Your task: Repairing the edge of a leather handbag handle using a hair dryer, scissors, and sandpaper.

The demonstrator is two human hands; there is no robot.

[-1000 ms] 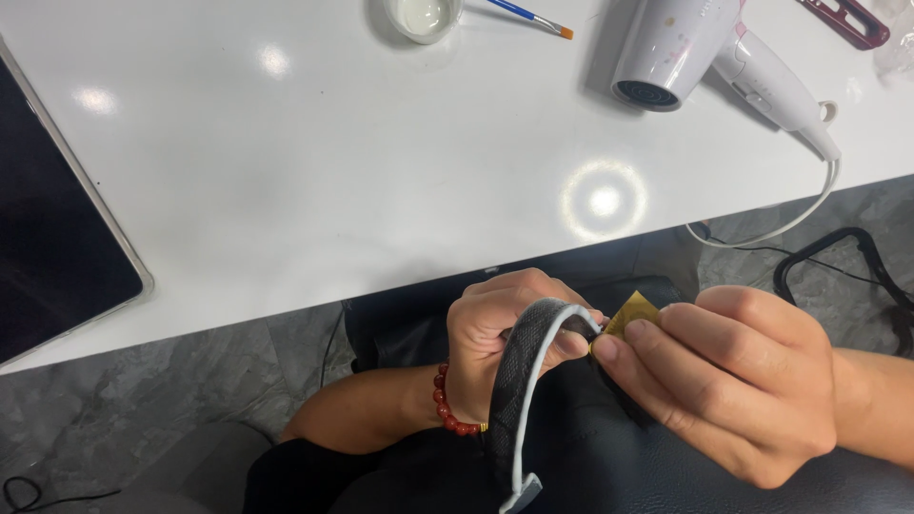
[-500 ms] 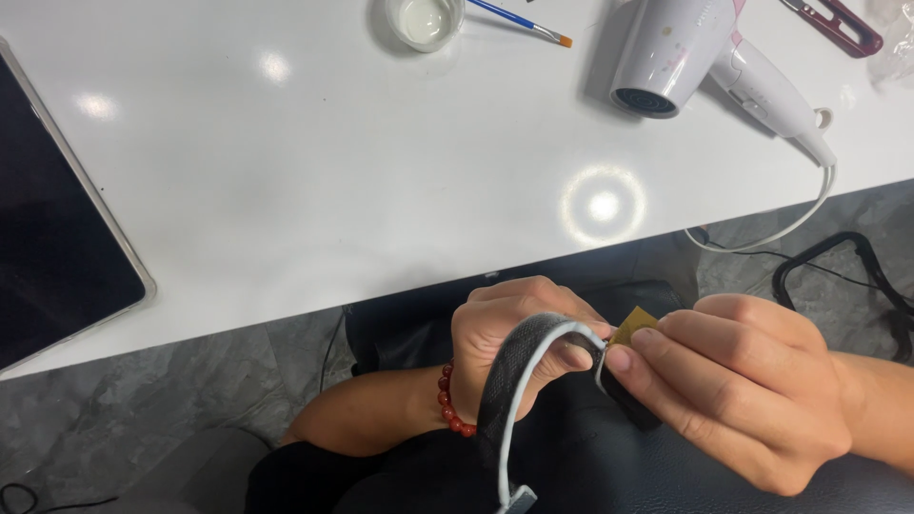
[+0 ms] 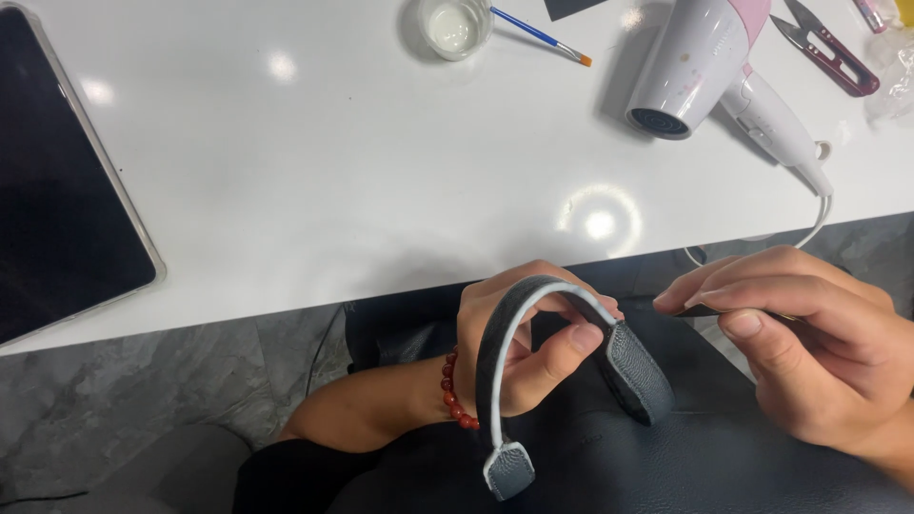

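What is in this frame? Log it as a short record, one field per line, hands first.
left hand: grips the curved grey leather strap with a white edge; red bead bracelet on the wrist
right hand: pinches a small dark piece, mostly hidden, beside the strap's end
lap: dark leather bag
table: white hair dryer, small brush, round dish, red snips, dark tablet

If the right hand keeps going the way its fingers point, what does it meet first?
The right hand points left, toward the dark strap arched over the left hand. It would probably meet the strap's padded end first, though depth is hard to judge.
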